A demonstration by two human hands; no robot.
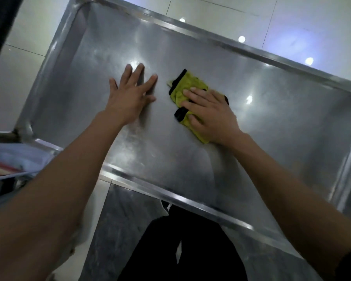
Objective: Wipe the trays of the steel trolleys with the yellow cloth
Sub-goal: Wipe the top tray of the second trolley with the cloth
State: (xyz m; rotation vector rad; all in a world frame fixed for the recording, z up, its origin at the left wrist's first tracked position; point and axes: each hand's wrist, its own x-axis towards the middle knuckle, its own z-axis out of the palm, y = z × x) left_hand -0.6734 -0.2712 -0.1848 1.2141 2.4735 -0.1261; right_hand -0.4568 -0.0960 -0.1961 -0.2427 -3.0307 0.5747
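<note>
Right hand [209, 116] presses the yellow cloth [187, 96] flat mid-tray, fingers straight, to wipe | Left hand [130, 96] lies open just beside it, fingers spread, holding nothing, likely bracing the trolley | Tray [292, 126] gleams above pale floor tiles [304, 21]

The right hand [209, 116] hides much of the yellow cloth [187, 86].
</note>
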